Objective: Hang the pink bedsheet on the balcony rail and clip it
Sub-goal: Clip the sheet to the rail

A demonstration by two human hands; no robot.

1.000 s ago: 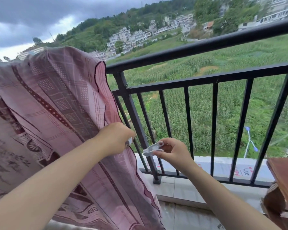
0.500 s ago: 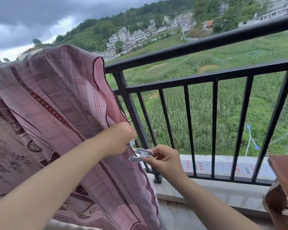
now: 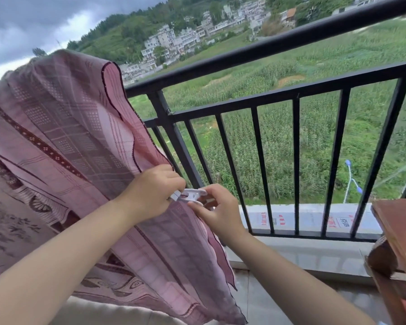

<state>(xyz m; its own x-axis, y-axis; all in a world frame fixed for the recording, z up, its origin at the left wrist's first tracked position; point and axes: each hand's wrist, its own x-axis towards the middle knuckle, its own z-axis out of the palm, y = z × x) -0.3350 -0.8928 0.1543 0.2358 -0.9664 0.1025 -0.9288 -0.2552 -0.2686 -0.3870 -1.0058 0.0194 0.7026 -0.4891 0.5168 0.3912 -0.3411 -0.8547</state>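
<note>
Item: pink bedsheet, draped over the balcony rail at left, its right edge hanging beside a baluster. Left hand: pinched closed on that edge. Right hand: closed on a white clip, nose touching the gathered fabric. Step in hand, by judgement: clipping. Next move calls for squeezing the clip open, seating it over the fabric, then releasing.
</note>
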